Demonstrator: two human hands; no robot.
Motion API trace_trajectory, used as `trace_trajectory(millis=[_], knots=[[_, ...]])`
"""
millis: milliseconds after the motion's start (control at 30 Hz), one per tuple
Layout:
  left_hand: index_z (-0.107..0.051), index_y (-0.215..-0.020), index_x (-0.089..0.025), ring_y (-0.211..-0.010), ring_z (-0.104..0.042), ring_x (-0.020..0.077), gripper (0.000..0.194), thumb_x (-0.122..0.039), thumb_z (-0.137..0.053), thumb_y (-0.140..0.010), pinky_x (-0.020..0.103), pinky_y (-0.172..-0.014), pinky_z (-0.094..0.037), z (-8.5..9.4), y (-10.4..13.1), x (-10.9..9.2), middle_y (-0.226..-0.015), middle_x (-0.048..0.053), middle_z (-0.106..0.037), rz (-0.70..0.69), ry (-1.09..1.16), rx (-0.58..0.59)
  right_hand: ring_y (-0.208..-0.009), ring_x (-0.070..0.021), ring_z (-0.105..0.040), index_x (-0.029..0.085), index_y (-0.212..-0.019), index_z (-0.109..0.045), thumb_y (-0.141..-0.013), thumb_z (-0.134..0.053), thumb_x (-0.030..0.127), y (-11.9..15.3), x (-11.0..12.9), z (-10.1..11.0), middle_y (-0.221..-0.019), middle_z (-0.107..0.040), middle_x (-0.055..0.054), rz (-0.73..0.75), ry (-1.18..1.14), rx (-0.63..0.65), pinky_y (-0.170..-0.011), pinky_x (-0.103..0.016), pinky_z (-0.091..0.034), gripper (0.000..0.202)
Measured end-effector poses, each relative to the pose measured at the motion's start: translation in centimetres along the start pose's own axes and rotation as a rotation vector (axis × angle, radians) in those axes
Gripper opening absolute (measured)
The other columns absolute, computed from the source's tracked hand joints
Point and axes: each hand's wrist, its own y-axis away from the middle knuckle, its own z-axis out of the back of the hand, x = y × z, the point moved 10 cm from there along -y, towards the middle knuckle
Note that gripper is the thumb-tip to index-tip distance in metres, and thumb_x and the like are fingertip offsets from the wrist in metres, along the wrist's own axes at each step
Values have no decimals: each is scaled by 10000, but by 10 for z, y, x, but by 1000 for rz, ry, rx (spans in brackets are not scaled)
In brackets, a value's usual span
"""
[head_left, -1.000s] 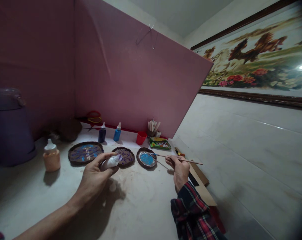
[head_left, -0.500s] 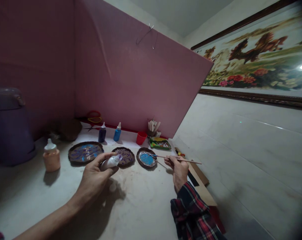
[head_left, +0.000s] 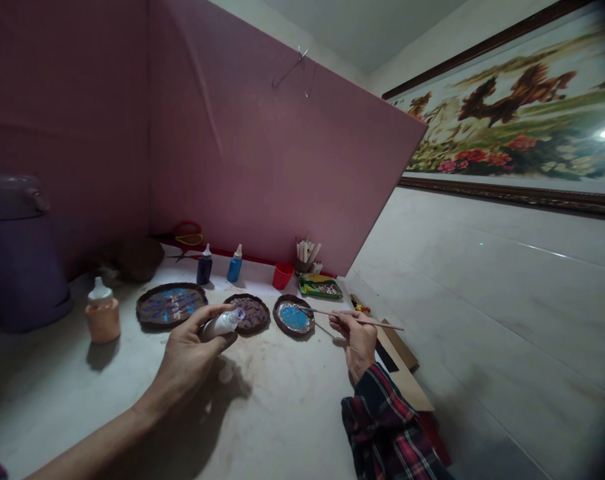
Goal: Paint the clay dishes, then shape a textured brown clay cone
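Note:
My left hand [head_left: 195, 347] is closed around a small white paint bottle [head_left: 222, 325], tilted with its purple-stained mouth to the right, above the table. Between thumb and fingers, my right hand [head_left: 357, 337] grips a thin paintbrush [head_left: 352, 319]. Its tip reaches the upper part of a small dark-rimmed round piece [head_left: 295, 333] covered with blue and whitish paint; whether it touches I cannot tell. Behind the white bottle lies a second round piece [head_left: 255, 313] with purple streaks. A larger one [head_left: 172, 307], streaked blue and purple, sits left of it.
An orange paint bottle [head_left: 103, 313] stands at left, near a purple thermos [head_left: 22, 260]. Farther back are a dark blue bottle [head_left: 205, 268], a blue bottle [head_left: 235, 265], a red cup [head_left: 283, 276], a green packet [head_left: 321, 287] and scissors [head_left: 188, 240]. Cardboard [head_left: 407, 387] lies by the right wall.
The brush tip has shifted very slightly on the blue-painted piece, where more whitish streaks show in the blue. My left hand and the white bottle stay in place.

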Motion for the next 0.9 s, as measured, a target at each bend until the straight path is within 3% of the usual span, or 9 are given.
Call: trace_trajectory(millis=[467, 900], knots=[[-633, -1054, -186, -752, -577, 153, 406, -252, -690, -657, 193, -536, -397, 0, 1, 0, -871, 11, -650, 15, -13, -6, -533, -146, -669, 145, -630, -621, -548, -719, 141, 0, -2, -1, -589, -700, -26, 0, -25, 5, -533, -217, -558, 128], [-651, -1033, -177, -764, -607, 162, 410, -248, -703, -632, 194, -582, -432, 1, 1, -4, -870, 10, -680, 6, -13, -26, -551, -143, -672, 135, -653, -631, -558, -728, 148, 2, -2, -5, -615, -709, -39, -9, 0, 27, -547, -209, -552, 137]])
